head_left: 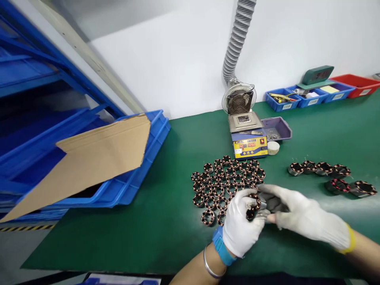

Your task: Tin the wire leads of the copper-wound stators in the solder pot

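Observation:
My left hand (241,227), in a white glove, is closed around a motor stator (255,202) with copper windings. A second dark ring (251,214) shows just below it, partly covered by my fingers. My right hand (299,213), gloved with darkened fingertips, curls about the stator's right side, index finger above and thumb below. Many more stators (219,190) stand in a tight cluster behind and left of my hands; the nearest ones are partly hidden. Several others (324,168) sit apart on the right, some with thin wires sticking up.
A yellow-fronted solder pot (250,147) with lit digits stands behind the cluster, under a fan (240,103) and grey hose (240,37). Beside it are a purple tray (286,128) and white round pad (273,148). Blue bins (282,106) line the back; cardboard (109,148) covers a crate at left.

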`<state>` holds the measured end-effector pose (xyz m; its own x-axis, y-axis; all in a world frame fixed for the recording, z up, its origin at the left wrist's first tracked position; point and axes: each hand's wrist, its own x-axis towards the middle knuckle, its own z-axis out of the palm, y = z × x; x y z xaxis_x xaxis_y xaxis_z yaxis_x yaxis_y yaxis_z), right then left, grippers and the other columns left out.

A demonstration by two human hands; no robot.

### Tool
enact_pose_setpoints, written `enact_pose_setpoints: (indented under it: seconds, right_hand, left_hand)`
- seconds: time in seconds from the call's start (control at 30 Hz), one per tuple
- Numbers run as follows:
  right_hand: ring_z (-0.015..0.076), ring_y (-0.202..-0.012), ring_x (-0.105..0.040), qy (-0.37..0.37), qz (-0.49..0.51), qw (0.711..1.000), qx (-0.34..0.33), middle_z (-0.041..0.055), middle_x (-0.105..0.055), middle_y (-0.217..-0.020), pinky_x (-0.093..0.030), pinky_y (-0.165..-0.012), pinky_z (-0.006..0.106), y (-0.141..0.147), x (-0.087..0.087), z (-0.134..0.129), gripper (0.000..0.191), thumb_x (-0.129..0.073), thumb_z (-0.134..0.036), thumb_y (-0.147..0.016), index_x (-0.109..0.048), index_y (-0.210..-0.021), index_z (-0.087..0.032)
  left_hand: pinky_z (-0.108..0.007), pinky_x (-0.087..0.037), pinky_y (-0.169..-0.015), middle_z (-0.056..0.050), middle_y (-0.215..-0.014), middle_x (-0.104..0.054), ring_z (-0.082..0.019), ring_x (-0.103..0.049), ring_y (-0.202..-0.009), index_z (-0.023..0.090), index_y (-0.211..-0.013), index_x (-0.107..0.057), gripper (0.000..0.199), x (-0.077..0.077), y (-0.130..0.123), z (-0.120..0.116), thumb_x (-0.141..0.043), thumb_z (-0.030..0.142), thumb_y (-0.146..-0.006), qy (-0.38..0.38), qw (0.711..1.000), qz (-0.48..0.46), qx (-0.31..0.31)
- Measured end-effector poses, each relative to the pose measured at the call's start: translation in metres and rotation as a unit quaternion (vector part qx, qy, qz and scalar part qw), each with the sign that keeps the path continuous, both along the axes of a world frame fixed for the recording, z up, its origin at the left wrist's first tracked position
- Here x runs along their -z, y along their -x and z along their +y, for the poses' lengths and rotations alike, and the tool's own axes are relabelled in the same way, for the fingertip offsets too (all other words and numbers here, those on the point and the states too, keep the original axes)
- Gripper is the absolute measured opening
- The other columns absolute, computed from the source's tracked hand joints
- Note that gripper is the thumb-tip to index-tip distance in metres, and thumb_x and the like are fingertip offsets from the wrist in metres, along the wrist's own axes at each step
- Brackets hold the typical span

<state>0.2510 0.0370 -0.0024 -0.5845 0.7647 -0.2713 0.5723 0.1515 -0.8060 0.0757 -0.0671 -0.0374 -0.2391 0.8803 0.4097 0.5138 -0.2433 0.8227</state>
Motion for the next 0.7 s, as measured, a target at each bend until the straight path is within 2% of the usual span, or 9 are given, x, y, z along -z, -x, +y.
enact_pose_setpoints:
  seconds: [0.07, 0.2, 0.27, 0.37, 0.5, 0.57, 0.6, 0.7]
  right_hand:
    - [0.0233, -0.092, -0.073, 0.082, 0.059, 0.994, -0.033, 0.0102, -0.074, -0.115, -0.06, -0.079, 0.032, 0.025, 0.008, -0.012, 0.076, -0.076, -0.031, -0.074, -0.056, -0.146, -0.021]
    - [0.0283, -0.114, -0.069, 0.153, 0.208, 0.966, -0.03, 0.0138, -0.069, -0.129, -0.058, -0.097, 0.038, 0.046, 0.015, -0.016, 0.062, -0.072, -0.04, -0.08, -0.063, -0.137, -0.017]
    - [0.0292, -0.114, -0.069, 0.18, 0.249, 0.952, -0.019, 0.015, -0.069, -0.129, -0.058, -0.098, 0.039, 0.048, 0.015, -0.017, 0.062, -0.073, -0.044, -0.08, -0.064, -0.135, -0.017]
    - [0.0293, -0.11, -0.071, 0.199, 0.262, 0.944, 0.026, 0.0152, -0.07, -0.126, -0.06, -0.093, 0.039, 0.046, 0.016, -0.018, 0.064, -0.079, -0.044, -0.075, -0.065, -0.132, -0.019]
    - [0.0292, -0.103, -0.074, 0.2, 0.239, 0.949, 0.05, 0.0147, -0.074, -0.117, -0.063, -0.087, 0.039, 0.043, 0.017, -0.019, 0.059, -0.078, -0.05, -0.072, -0.069, -0.122, -0.019]
    - [0.0291, -0.099, -0.075, 0.179, 0.202, 0.961, 0.051, 0.0145, -0.075, -0.113, -0.064, -0.083, 0.039, 0.041, 0.018, -0.019, 0.059, -0.076, -0.05, -0.073, -0.069, -0.122, -0.018]
    - [0.029, -0.098, -0.075, 0.145, 0.18, 0.971, 0.058, 0.0141, -0.075, -0.113, -0.064, -0.082, 0.04, 0.039, 0.019, -0.019, 0.058, -0.074, -0.049, -0.074, -0.069, -0.124, -0.019]
    - [0.0316, -0.104, -0.073, -0.043, 0.095, 0.991, 0.083, 0.0119, -0.073, -0.12, -0.061, -0.091, 0.047, 0.033, 0.023, -0.019, 0.057, -0.071, -0.047, -0.075, -0.07, -0.126, -0.023]
  left_hand:
    - [-0.051, -0.06, -0.089, -0.012, -0.114, -0.07, -0.031, -0.071, -0.103, 0.022, -0.101, -0.059, 0.029, 0.004, 0.003, 0.001, -0.075, 0.023, -0.077, -0.019, 0.998, 0.038, -0.041]
    - [-0.052, -0.062, -0.089, -0.012, -0.111, -0.069, -0.032, -0.072, -0.1, 0.02, -0.123, -0.057, 0.056, 0.007, 0.008, 0.003, -0.076, 0.028, -0.071, 0.008, 0.991, 0.07, -0.114]
    - [-0.049, -0.062, -0.091, -0.012, -0.115, -0.067, -0.031, -0.071, -0.103, 0.02, -0.127, -0.058, 0.062, 0.004, 0.011, 0.005, -0.077, 0.027, -0.069, 0.022, 0.992, 0.07, -0.098]
    - [-0.046, -0.062, -0.095, -0.013, -0.125, -0.063, -0.03, -0.069, -0.111, 0.02, -0.122, -0.063, 0.055, -0.002, 0.014, 0.007, -0.078, 0.025, -0.069, 0.017, 0.997, 0.049, -0.053]
    - [-0.046, -0.06, -0.101, -0.015, -0.135, -0.062, -0.03, -0.067, -0.119, 0.018, -0.118, -0.063, 0.048, -0.006, 0.015, 0.007, -0.079, 0.026, -0.073, 0.016, 0.999, 0.01, -0.048]
    - [-0.045, -0.059, -0.103, -0.013, -0.132, -0.066, -0.029, -0.067, -0.119, 0.018, -0.12, -0.063, 0.047, -0.005, 0.015, 0.007, -0.075, 0.022, -0.075, 0.022, 0.999, 0.005, -0.025]
    - [-0.044, -0.058, -0.105, -0.012, -0.131, -0.068, -0.028, -0.067, -0.119, 0.019, -0.123, -0.062, 0.049, -0.004, 0.015, 0.007, -0.072, 0.018, -0.075, 0.025, 1.0, 0.007, -0.013]
    - [-0.041, -0.057, -0.106, -0.011, -0.131, -0.07, -0.027, -0.068, -0.119, 0.017, -0.135, -0.059, 0.061, 0.002, 0.015, 0.008, -0.061, 0.009, -0.074, 0.024, 0.999, 0.026, 0.007]
